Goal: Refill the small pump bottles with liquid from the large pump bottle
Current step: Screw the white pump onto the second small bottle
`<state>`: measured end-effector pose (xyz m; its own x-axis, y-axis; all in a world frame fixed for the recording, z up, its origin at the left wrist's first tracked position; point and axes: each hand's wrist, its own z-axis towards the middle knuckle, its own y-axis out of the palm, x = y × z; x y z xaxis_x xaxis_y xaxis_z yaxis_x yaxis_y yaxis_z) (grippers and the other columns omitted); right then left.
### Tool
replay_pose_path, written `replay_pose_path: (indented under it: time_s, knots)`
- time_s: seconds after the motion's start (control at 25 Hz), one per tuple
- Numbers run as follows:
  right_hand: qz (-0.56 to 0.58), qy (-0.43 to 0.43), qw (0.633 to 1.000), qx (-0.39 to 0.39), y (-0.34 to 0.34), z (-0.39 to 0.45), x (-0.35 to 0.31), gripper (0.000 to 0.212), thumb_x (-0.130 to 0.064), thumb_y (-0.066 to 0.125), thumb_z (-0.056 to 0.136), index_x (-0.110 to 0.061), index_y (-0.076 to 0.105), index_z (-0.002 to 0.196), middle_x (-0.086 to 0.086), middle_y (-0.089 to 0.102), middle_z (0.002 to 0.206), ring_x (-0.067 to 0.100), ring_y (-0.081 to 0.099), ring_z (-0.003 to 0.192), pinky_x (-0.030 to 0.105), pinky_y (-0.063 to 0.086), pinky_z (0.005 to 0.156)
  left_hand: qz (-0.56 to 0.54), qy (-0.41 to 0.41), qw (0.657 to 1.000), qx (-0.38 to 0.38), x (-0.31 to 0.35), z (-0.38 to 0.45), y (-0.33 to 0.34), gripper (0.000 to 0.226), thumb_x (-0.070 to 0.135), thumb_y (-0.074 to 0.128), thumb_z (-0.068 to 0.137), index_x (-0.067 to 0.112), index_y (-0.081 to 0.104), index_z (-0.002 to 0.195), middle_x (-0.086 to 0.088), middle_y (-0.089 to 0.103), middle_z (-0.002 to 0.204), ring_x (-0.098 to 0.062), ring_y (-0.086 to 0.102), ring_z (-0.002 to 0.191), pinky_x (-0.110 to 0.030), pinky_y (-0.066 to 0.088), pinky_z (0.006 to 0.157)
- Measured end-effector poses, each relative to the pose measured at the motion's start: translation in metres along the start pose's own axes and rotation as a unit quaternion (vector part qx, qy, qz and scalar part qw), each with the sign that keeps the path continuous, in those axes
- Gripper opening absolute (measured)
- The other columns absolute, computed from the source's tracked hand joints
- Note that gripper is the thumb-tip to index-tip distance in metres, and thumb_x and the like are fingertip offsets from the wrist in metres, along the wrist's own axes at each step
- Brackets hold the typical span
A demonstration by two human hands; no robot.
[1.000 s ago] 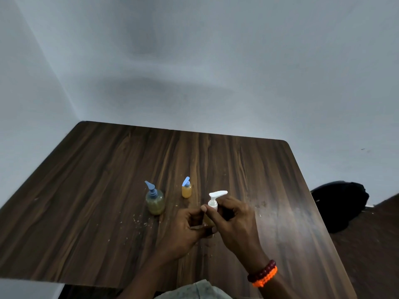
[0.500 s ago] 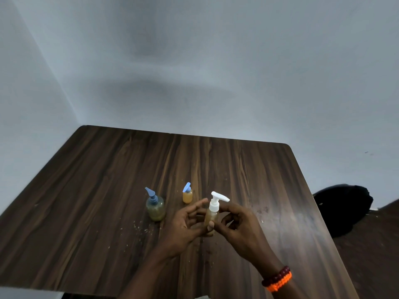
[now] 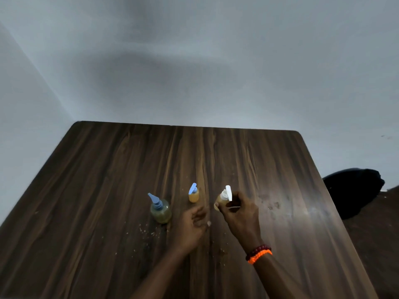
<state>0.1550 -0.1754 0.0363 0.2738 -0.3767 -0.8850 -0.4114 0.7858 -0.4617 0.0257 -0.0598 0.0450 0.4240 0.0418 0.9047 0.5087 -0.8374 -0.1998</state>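
Our right hand's fingers (image 3: 232, 207) curl round the white-pump bottle (image 3: 223, 198), thumb and forefinger low on its amber body, the white nozzle pointing away from us. The right hand (image 3: 239, 212) carries it tilted just above the table (image 3: 108, 190), or perhaps touching down; the motion blur leaves that unclear. The left hand (image 3: 193, 223) hangs loosely curled and holds nothing, just left of the bottle and apart from it.

We judge this bottle is being set down beside the others. To do it well we should bring it upright before contact, land the base flat, and loosen the fingers only once it stands by itself, since a narrow bottle with a tall pump tips easily. We should keep it apart from the small orange bottle (image 3: 193, 196), which stands just to the left with its blue pump on. Farther left stands the large pump bottle (image 3: 160, 210), round and greenish, blue pump on too. Pale crumbs (image 3: 146, 230) dot the wood near it.
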Motion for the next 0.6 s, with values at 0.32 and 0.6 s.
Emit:
replay_pose_path:
  time_s: [0.32, 0.6]
  knots:
    - [-0.035, 0.099, 0.994, 0.026, 0.054, 0.041, 0.055, 0.014, -0.027, 0.079, 0.081, -0.021, 0.071, 0.092, -0.003, 0.075, 0.085, 0.013, 0.072, 0.078, 0.042, 0.062, 0.074, 0.002, -0.152, 0.981, 0.123, -0.076, -0.013, -0.044, 0.035, 0.008, 0.081, 0.088, 0.004, 0.073, 0.121, -0.003, 0.08, 0.094, -0.022, 0.077, 0.096, -0.053, 0.063, 0.094]
    - [-0.051, 0.116, 0.992, 0.02, 0.068, 0.047, 0.064, 0.024, -0.022, 0.083, 0.079, -0.016, 0.071, 0.1, 0.002, 0.075, 0.09, 0.018, 0.071, 0.083, 0.045, 0.062, 0.079, -0.002, -0.196, 0.959, 0.203, -0.092, -0.008, -0.057, 0.026, 0.029, 0.089, 0.081, 0.023, 0.075, 0.102, 0.012, 0.077, 0.07, -0.011, 0.075, 0.081, -0.032, 0.058, 0.07]
